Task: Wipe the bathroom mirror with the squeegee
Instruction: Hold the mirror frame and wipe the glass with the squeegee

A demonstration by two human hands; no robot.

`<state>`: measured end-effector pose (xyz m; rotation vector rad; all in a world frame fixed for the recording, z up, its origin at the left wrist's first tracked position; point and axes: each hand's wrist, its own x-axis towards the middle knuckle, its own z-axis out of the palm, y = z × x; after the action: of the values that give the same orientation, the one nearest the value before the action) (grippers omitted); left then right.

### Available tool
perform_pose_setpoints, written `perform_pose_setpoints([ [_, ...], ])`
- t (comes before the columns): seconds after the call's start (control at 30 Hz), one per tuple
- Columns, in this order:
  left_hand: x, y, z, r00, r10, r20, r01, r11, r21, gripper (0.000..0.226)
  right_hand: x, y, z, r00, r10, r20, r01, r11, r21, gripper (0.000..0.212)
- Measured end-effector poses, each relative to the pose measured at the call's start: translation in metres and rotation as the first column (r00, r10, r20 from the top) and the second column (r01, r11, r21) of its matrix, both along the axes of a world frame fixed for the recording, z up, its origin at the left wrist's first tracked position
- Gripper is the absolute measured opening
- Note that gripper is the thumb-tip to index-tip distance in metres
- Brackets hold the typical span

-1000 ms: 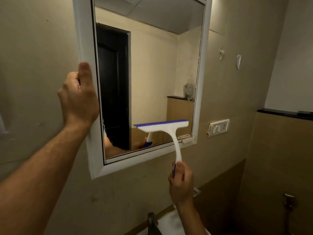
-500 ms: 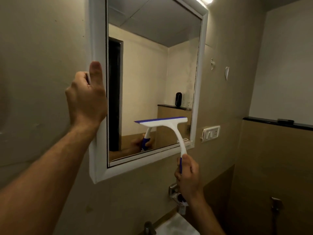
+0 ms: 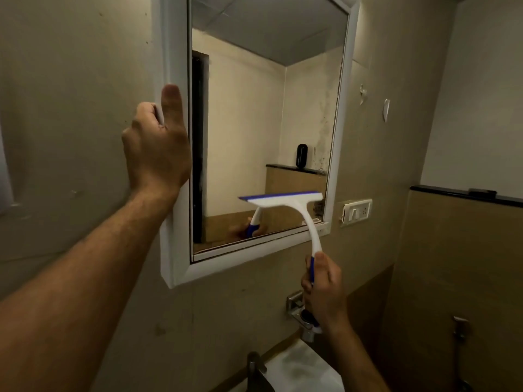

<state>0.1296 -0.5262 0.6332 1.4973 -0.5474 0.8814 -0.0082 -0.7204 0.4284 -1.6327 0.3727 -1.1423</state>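
The white-framed mirror [image 3: 336,108] hangs on the beige wall, swung out a little on its left side. My left hand [image 3: 158,145] grips the frame's left edge, thumb pointing up along the front. My right hand [image 3: 322,290] is closed around the blue-and-white handle of the squeegee [image 3: 285,202]. Its blue-edged blade lies level against the glass low on the right, near the bottom corner. The glass reflects the handle and my fingers just below the blade.
A switch plate [image 3: 356,212] sits on the wall right of the mirror. Below my right hand are a metal holder [image 3: 295,305], a tap [image 3: 254,366] and a white basin [image 3: 300,369]. A dark ledge [image 3: 467,195] tops the tiled side wall, with a spray fitting [image 3: 460,326] lower down.
The view has shifted so the mirror sits further right and higher. The squeegee blade has stayed low on the glass, edging toward the right corner. My left hand keeps its grip on the frame.
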Motion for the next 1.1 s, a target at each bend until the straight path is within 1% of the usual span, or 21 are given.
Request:
perform_pose_setpoints([
  [0.1, 0.002, 0.000, 0.000, 1.000, 0.001, 0.003, -0.001, 1.000, 0.001, 0.046, 0.007, 0.002, 0.001, 1.000, -0.003, 0.021, 0.003, 1.000, 0.008, 0.046],
  [0.2, 0.005, -0.001, 0.000, 1.000, -0.002, 0.008, 0.002, 1.000, -0.004, 0.049, 0.006, 0.009, -0.024, 0.999, -0.009, 0.034, 0.008, 0.999, 0.032, 0.045],
  [0.33, 0.004, -0.001, 0.000, 1.000, 0.008, 0.006, -0.008, 1.000, 0.002, 0.044, -0.001, 0.012, -0.046, 1.000, -0.013, -0.006, 0.014, 0.998, 0.064, 0.051],
  [0.43, 0.000, 0.000, -0.001, 1.000, 0.020, -0.002, -0.020, 1.000, 0.006, 0.043, -0.001, 0.011, -0.023, 0.999, -0.043, 0.014, 0.043, 0.999, 0.032, 0.042],
  [0.53, -0.004, 0.000, 0.000, 1.000, 0.024, -0.010, -0.024, 1.000, 0.007, 0.043, 0.004, 0.008, 0.014, 0.999, -0.043, 0.018, 0.043, 0.999, 0.010, 0.038],
  [0.6, -0.006, 0.000, 0.001, 0.999, 0.033, -0.018, -0.033, 0.999, 0.019, 0.043, 0.008, 0.006, 0.022, 0.999, -0.046, 0.029, 0.046, 0.999, 0.019, 0.038],
  [0.67, -0.004, 0.000, 0.001, 1.000, 0.027, -0.015, -0.027, 0.999, 0.019, 0.043, 0.010, 0.009, 0.011, 0.997, -0.056, 0.047, 0.055, 0.998, 0.027, 0.043],
  [0.73, -0.001, 0.001, -0.001, 1.000, 0.021, -0.005, -0.021, 1.000, 0.007, 0.047, 0.010, 0.010, -0.019, 0.993, -0.110, 0.046, 0.108, 0.993, 0.037, 0.052],
  [0.83, 0.000, 0.002, -0.002, 1.000, 0.023, -0.005, -0.023, 1.000, -0.009, 0.048, 0.006, 0.006, -0.052, 0.984, -0.179, -0.006, 0.178, 0.984, -0.024, 0.072],
  [0.87, -0.001, 0.003, -0.002, 1.000, 0.013, -0.011, -0.013, 1.000, -0.013, 0.048, 0.004, 0.003, -0.051, 0.983, -0.185, -0.014, 0.184, 0.982, -0.044, 0.071],
  [0.93, -0.002, 0.003, -0.001, 1.000, 0.013, -0.005, -0.013, 1.000, -0.011, 0.049, 0.002, -0.002, -0.029, 0.986, -0.167, -0.010, 0.167, 0.984, -0.059, 0.053],
  [1.0, -0.002, 0.000, -0.002, 1.000, 0.015, -0.005, -0.015, 1.000, -0.001, 0.050, 0.003, -0.005, 0.014, 0.991, -0.128, 0.024, 0.130, 0.988, -0.084, 0.039],
  [1.1, -0.003, 0.005, -0.001, 1.000, -0.015, -0.001, 0.015, 0.999, -0.034, 0.051, 0.013, -0.010, 0.088, 0.989, -0.124, 0.081, 0.136, 0.976, -0.172, 0.037],
])
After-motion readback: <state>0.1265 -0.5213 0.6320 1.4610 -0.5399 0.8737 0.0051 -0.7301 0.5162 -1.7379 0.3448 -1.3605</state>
